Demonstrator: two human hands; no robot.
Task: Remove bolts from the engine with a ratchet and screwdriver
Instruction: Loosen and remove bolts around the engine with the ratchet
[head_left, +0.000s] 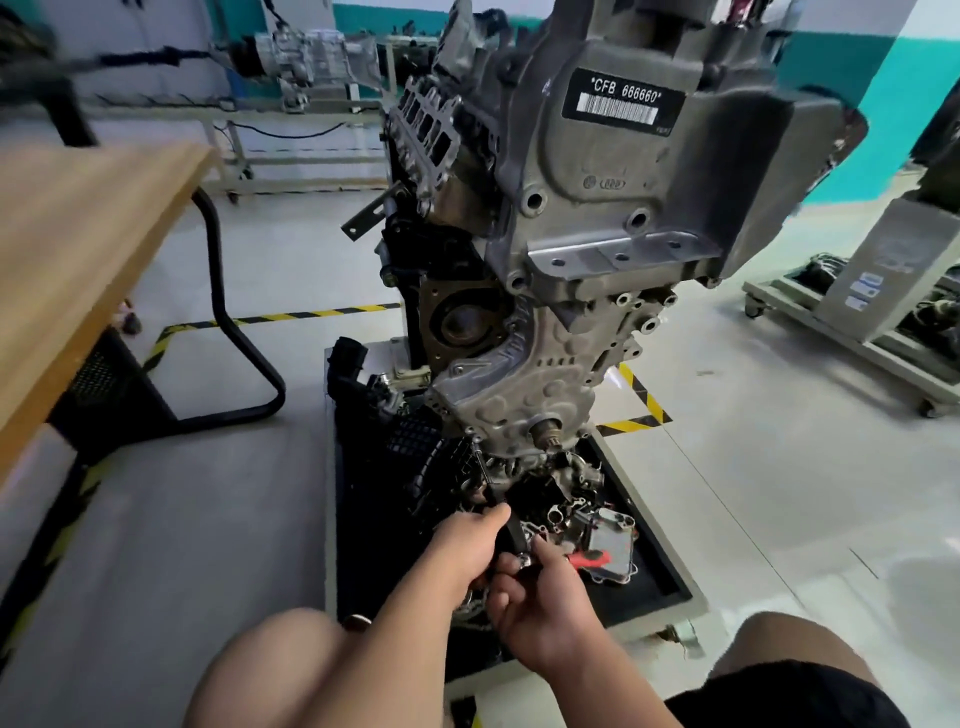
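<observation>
Many loose parts (582, 514) in black tray (660, 566) beneath engine (571, 208) and ratchet (514, 530)

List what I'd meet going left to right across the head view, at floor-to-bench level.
Wooden table → black tube leg → engine → grey wheeled stand. The hands overlap the engine, so they are left out.

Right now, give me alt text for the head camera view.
The left hand and right hand grip a long black tool reaching up to the bottom of an upright engine; a wooden table stands at left.
</observation>
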